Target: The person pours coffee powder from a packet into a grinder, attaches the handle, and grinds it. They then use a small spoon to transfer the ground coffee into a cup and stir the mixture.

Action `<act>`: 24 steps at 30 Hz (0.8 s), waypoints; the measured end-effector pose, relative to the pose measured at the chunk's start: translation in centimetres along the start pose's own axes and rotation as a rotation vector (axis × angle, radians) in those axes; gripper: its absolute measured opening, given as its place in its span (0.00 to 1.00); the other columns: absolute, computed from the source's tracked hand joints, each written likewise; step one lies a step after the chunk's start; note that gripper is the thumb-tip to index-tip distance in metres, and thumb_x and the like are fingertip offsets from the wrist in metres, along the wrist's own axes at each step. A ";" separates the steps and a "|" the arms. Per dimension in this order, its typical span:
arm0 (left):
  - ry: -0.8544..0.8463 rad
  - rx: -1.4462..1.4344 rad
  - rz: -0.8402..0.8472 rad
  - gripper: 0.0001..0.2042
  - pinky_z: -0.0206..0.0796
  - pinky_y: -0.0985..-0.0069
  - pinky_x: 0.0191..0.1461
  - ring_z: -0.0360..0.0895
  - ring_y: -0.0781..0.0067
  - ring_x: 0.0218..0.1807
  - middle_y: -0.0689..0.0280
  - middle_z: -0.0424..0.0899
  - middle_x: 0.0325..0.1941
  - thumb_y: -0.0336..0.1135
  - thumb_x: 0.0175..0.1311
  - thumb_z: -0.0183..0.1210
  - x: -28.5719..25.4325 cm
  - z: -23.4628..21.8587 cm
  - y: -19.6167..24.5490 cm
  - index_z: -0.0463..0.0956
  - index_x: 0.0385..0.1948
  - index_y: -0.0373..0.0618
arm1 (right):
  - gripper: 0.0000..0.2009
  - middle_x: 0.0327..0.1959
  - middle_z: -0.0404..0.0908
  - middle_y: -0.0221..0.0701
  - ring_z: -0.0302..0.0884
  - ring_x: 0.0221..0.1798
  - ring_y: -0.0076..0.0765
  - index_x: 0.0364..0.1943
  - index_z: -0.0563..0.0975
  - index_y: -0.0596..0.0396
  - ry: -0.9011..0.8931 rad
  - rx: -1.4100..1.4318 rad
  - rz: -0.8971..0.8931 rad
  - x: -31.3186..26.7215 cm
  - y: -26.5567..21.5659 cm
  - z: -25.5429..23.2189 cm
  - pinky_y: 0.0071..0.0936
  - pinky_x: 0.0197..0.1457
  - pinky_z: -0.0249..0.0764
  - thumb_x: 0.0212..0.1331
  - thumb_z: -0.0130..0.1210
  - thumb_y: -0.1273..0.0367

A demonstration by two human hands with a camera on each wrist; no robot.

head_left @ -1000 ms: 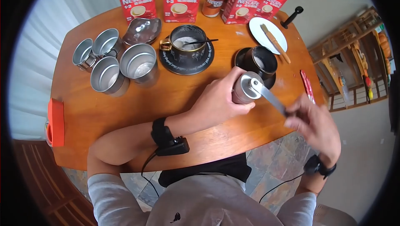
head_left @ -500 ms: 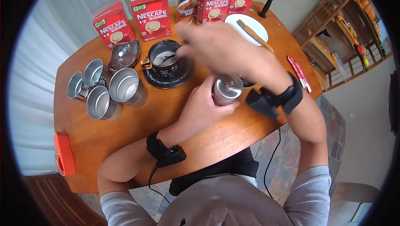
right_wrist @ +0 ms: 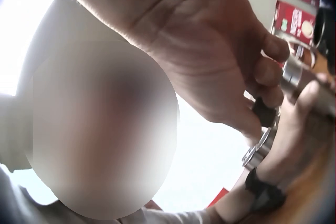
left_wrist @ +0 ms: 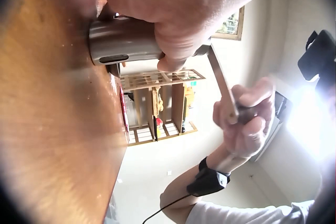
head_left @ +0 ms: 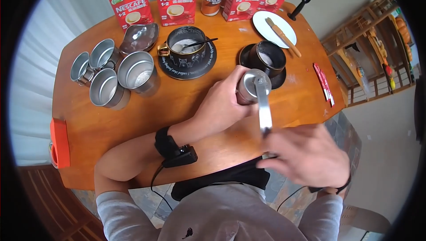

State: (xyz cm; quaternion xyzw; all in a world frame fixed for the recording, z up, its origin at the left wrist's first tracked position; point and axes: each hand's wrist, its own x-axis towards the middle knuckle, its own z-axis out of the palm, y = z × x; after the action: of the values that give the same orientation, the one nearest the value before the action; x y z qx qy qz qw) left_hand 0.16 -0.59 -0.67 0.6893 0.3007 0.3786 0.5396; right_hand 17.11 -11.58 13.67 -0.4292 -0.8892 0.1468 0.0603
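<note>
My left hand (head_left: 224, 96) wraps around a steel hand coffee grinder (head_left: 246, 91) that stands near the table's front edge. In the left wrist view, the grinder body (left_wrist: 126, 40) shows a slot low on its side. From its top, a flat metal crank (head_left: 264, 110) points back toward my body. My right hand (head_left: 306, 156) grips the crank's dark knob (left_wrist: 248, 115), with fingers and thumb curled round it in the left wrist view. Just beyond the grinder, a black cup (head_left: 254, 57) holding pale powder stands on a black saucer (head_left: 280, 81).
Left of centre, a gold-handled black mug (head_left: 191, 61) with a spoon sits on its saucer (head_left: 177, 73). Several metal cups (head_left: 106, 89) cluster at left by a dark dish (head_left: 140, 37). Red boxes (head_left: 175, 3) line the back. A brush (head_left: 282, 34) lies across a white plate (head_left: 262, 20).
My right hand has swung the crank round, from the right, over the far side, and back to the near side. My left hand keeps its grip on the grinder.
</note>
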 end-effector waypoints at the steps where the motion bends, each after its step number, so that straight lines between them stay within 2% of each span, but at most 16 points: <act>1: 0.008 0.005 0.004 0.26 0.76 0.61 0.53 0.87 0.48 0.49 0.50 0.87 0.46 0.35 0.57 0.73 0.1 0.0 0.0 0.71 0.55 0.41 | 0.12 0.31 0.82 0.31 0.83 0.32 0.43 0.39 0.79 0.49 -0.016 -0.062 -0.030 1.4 -1.1 0.2 0.37 0.32 0.77 0.60 0.70 0.61; 2: 0.002 -0.028 -0.007 0.27 0.76 0.61 0.54 0.87 0.51 0.50 0.52 0.87 0.47 0.34 0.58 0.73 0.0 0.1 0.1 0.71 0.57 0.41 | 0.13 0.32 0.82 0.32 0.83 0.32 0.44 0.40 0.78 0.49 0.005 -0.034 -0.082 3.0 -1.5 0.6 0.40 0.32 0.77 0.61 0.70 0.61; 4: -0.052 -0.422 -0.058 0.28 0.76 0.62 0.56 0.87 0.52 0.52 0.52 0.88 0.48 0.34 0.58 0.74 -0.8 -0.2 0.1 0.71 0.59 0.40 | 0.13 0.31 0.83 0.34 0.84 0.32 0.48 0.41 0.77 0.51 0.104 -0.073 -0.210 6.6 -1.0 2.3 0.44 0.32 0.77 0.62 0.68 0.61; 5: -0.076 -0.618 -0.086 0.28 0.75 0.62 0.57 0.87 0.53 0.53 0.52 0.88 0.48 0.34 0.58 0.74 -1.2 -0.4 -0.1 0.71 0.59 0.40 | 0.12 0.30 0.84 0.36 0.84 0.33 0.50 0.42 0.76 0.51 0.087 -0.063 -0.199 8.6 -0.7 2.3 0.46 0.32 0.77 0.64 0.66 0.61; 7: -0.079 -0.594 -0.043 0.29 0.75 0.62 0.58 0.86 0.53 0.54 0.52 0.88 0.49 0.35 0.58 0.74 -1.0 -0.6 -0.7 0.72 0.60 0.39 | 0.12 0.28 0.84 0.40 0.85 0.34 0.54 0.43 0.75 0.53 -0.041 0.034 -0.090 12.5 -0.3 1.1 0.48 0.34 0.77 0.68 0.63 0.62; 10: -0.025 0.060 0.175 0.30 0.75 0.62 0.59 0.86 0.51 0.55 0.51 0.87 0.49 0.37 0.56 0.75 0.5 0.1 -1.7 0.73 0.59 0.39 | 0.13 0.28 0.84 0.42 0.85 0.36 0.58 0.45 0.73 0.53 0.211 -0.137 -0.094 16.3 5.1 1.3 0.48 0.37 0.77 0.70 0.60 0.61; 11: 0.042 0.044 0.141 0.28 0.76 0.61 0.57 0.86 0.48 0.53 0.51 0.87 0.48 0.36 0.56 0.75 0.1 0.2 -0.6 0.72 0.57 0.40 | 0.13 0.29 0.84 0.41 0.85 0.36 0.59 0.45 0.72 0.54 0.258 -0.178 -0.098 16.6 7.2 0.9 0.49 0.38 0.77 0.71 0.60 0.60; 13: -0.015 0.034 -0.021 0.30 0.74 0.69 0.60 0.84 0.68 0.54 0.59 0.86 0.51 0.33 0.56 0.76 0.1 -0.3 0.5 0.70 0.58 0.39 | 0.13 0.32 0.85 0.42 0.84 0.37 0.57 0.45 0.73 0.55 0.278 -0.104 0.084 15.2 10.1 -0.4 0.49 0.40 0.76 0.71 0.60 0.61; 14: -0.035 0.048 -0.064 0.29 0.74 0.69 0.60 0.84 0.69 0.53 0.58 0.86 0.51 0.32 0.57 0.75 0.1 -0.4 1.0 0.70 0.58 0.40 | 0.13 0.33 0.85 0.44 0.84 0.40 0.59 0.46 0.74 0.56 0.311 -0.104 0.144 13.7 11.1 -0.7 0.50 0.43 0.77 0.71 0.59 0.62; 15: -0.025 0.028 -0.028 0.29 0.75 0.65 0.58 0.85 0.62 0.53 0.55 0.86 0.50 0.33 0.57 0.75 0.1 -0.4 0.8 0.70 0.57 0.41 | 0.13 0.34 0.85 0.45 0.84 0.43 0.61 0.47 0.75 0.58 0.342 -0.103 0.201 11.9 11.9 -0.9 0.51 0.45 0.77 0.72 0.58 0.62; 17: -0.006 -0.008 0.043 0.28 0.76 0.59 0.55 0.87 0.47 0.52 0.51 0.87 0.48 0.36 0.57 0.74 0.1 -0.2 -0.1 0.69 0.56 0.43 | 0.13 0.35 0.85 0.45 0.84 0.42 0.57 0.44 0.75 0.58 0.350 -0.013 0.316 7.4 12.7 -1.3 0.46 0.44 0.76 0.72 0.59 0.62; 18: 0.004 -0.015 0.082 0.28 0.77 0.59 0.54 0.87 0.47 0.52 0.51 0.87 0.48 0.35 0.57 0.74 0.2 0.0 -0.3 0.69 0.56 0.43 | 0.13 0.36 0.85 0.43 0.84 0.40 0.55 0.44 0.74 0.58 0.306 0.053 0.390 5.1 12.7 -1.5 0.43 0.43 0.76 0.72 0.60 0.62; 19: -0.001 -0.016 0.049 0.28 0.76 0.63 0.56 0.86 0.56 0.52 0.54 0.87 0.49 0.34 0.57 0.74 0.1 -0.1 -0.2 0.70 0.57 0.42 | 0.13 0.36 0.85 0.42 0.83 0.39 0.52 0.44 0.74 0.57 0.264 0.118 0.470 3.1 12.1 -1.5 0.40 0.42 0.75 0.71 0.61 0.62; 21: -0.026 -0.019 -0.014 0.28 0.74 0.70 0.59 0.83 0.73 0.52 0.60 0.85 0.50 0.31 0.58 0.75 0.1 -0.1 0.3 0.71 0.58 0.40 | 0.14 0.33 0.84 0.39 0.82 0.33 0.48 0.43 0.74 0.57 0.268 0.170 0.486 -0.2 9.5 -1.0 0.37 0.40 0.74 0.69 0.64 0.62; 23: -0.007 -0.010 -0.011 0.26 0.73 0.70 0.58 0.82 0.74 0.51 0.61 0.85 0.48 0.30 0.57 0.75 0.0 -0.2 0.4 0.72 0.56 0.41 | 0.13 0.32 0.83 0.37 0.83 0.31 0.47 0.42 0.75 0.55 0.126 0.154 0.556 -2.0 5.6 -1.4 0.39 0.36 0.75 0.67 0.66 0.62; 24: -0.002 -0.015 -0.003 0.26 0.73 0.71 0.58 0.82 0.75 0.51 0.62 0.85 0.48 0.30 0.57 0.75 0.0 -0.1 0.4 0.73 0.56 0.41 | 0.12 0.31 0.83 0.36 0.83 0.31 0.46 0.41 0.75 0.54 0.088 0.119 0.433 -2.5 4.3 -1.3 0.39 0.35 0.75 0.66 0.66 0.63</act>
State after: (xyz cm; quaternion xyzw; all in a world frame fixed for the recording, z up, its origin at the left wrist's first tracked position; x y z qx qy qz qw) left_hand 0.04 -0.63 -0.28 0.6853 0.2983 0.3790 0.5456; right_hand 22.16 -10.74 13.59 -0.6116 -0.7627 0.1897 0.0915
